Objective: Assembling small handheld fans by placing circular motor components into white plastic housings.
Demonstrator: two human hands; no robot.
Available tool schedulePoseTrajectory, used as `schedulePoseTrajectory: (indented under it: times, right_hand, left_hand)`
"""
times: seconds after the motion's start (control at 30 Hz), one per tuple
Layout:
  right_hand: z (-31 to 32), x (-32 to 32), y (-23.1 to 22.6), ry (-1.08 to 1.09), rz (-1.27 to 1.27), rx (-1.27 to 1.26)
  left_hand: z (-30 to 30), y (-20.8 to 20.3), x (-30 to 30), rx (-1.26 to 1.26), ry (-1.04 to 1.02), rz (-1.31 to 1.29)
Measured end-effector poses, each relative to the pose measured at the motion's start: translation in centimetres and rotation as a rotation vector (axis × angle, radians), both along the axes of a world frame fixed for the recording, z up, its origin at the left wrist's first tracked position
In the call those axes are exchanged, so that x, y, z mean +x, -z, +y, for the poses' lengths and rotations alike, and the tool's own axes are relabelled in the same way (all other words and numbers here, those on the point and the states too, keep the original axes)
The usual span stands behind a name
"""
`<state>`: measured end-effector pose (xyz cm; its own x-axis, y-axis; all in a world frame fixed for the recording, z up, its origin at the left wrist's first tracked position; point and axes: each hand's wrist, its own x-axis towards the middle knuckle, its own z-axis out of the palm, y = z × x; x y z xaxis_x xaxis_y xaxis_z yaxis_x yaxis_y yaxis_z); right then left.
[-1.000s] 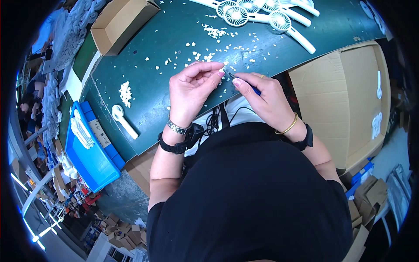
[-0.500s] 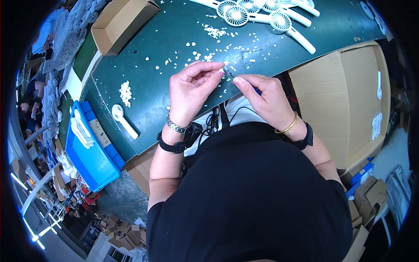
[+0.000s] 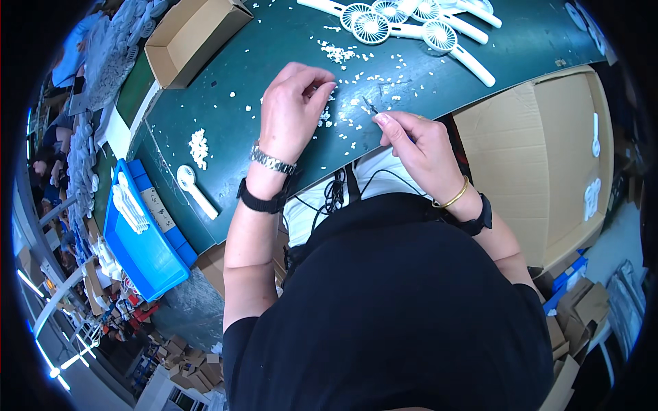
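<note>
- The left hand (image 3: 291,109) is above the tabletop (image 3: 236,147), palm turned inward, near the scattered white bits (image 3: 336,53).
- Its grip is narrow, thumb and fingertips close together; whether they pinch a small piece, I cannot tell.
- The right hand (image 3: 423,147) is near the front edge of the tabletop, apart from the left hand.
- Its grip is closed on a slim tool (image 3: 370,105), held between thumb and fingers.
- The dark tip of the tool points up and left, toward the space between the 2 hands; whether it touches the surface is unclear.
- White bits lie loose below and beside the left fingertips, with a denser patch farther back.
- To the left sits 1 separate small heap (image 3: 199,149) of similar white pieces.
- Just beside that heap lies 1 white fan-shaped part (image 3: 198,193), round head toward the back, handle slanting toward the front edge.
- At the back, at least 4 white fan-shaped pieces (image 3: 371,28) overlap, their round heads slatted.
- An open cardboard box (image 3: 179,42) stands at the back left.
- A blue bin (image 3: 149,255) is by the left end, with white parts (image 3: 129,204) inside.
- On the right, a large open carton (image 3: 504,164) holds a few white pieces (image 3: 591,197) near its far side.
</note>
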<state>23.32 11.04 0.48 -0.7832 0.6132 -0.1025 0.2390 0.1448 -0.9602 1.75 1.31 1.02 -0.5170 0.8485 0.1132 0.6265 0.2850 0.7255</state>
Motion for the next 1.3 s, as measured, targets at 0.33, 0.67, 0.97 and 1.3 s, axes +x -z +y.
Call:
schedulePoseTrajectory:
  times: [0.33,0.67,0.97,1.3]
  right_hand:
    - [0.1,0.3,0.2,0.021,-0.016,-0.012]
    - [0.1,0.0,0.3,0.002,0.008,0.010]
    - [0.1,0.2,0.3,0.003,0.000,-0.016]
    - [0.0,-0.1,-0.1,-0.072,0.032,-0.152]
  left_hand:
    - [2.0,1.7,-1.3,0.043,0.144,0.201]
    - [1.9,1.2,-1.9,-0.017,0.096,0.135]
    - [2.0,1.5,-1.8,-0.011,0.092,0.166]
    - [-1.7,-1.9,2.1,0.139,-0.062,-0.751]
